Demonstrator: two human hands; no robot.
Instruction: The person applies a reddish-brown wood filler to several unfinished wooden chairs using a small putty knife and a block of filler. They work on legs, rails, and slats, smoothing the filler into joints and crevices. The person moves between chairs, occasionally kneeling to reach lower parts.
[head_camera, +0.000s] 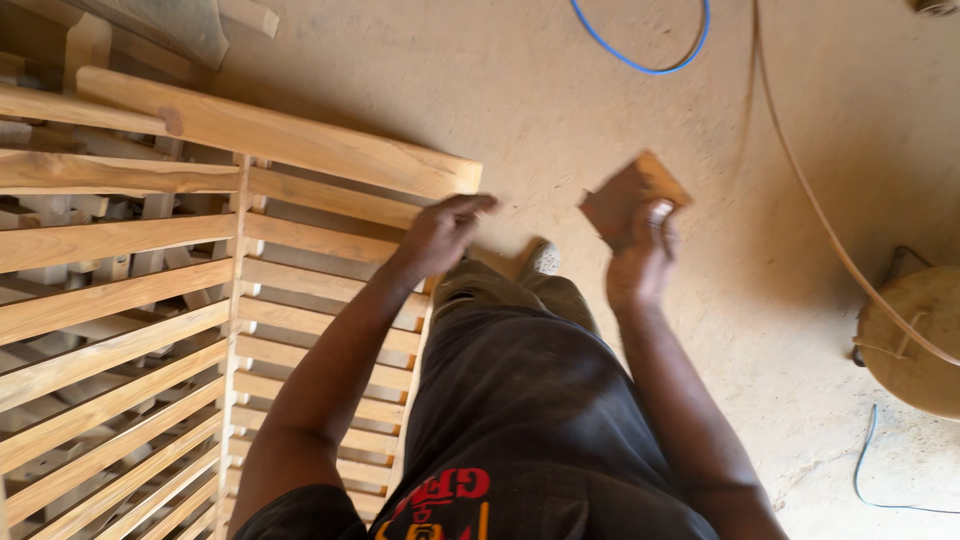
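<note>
Head view, landmark: we take the slatted wooden frame (250, 330) as our fixed point; it lies flat on the dusty floor (600, 110) and fills the picture's left half.
Left hand: our left hand (440, 235) rests on the frame's near-right edge, just under its thick top rail (280, 135), fingers stretched out and clasping nothing.
Right hand: our right hand (640, 255) is off the frame, out over the floor to its right, fingers gripped around a small brown sanding block (630, 195).
Block: tilted, held up in the air, well clear of the frame.
Between hands: one shoe (543, 258) and a trouser leg show beside the frame's edge.
Farther right: a blue hose (640, 62), a tan cord (810, 190) and a round wooden stool (915, 340).
</note>
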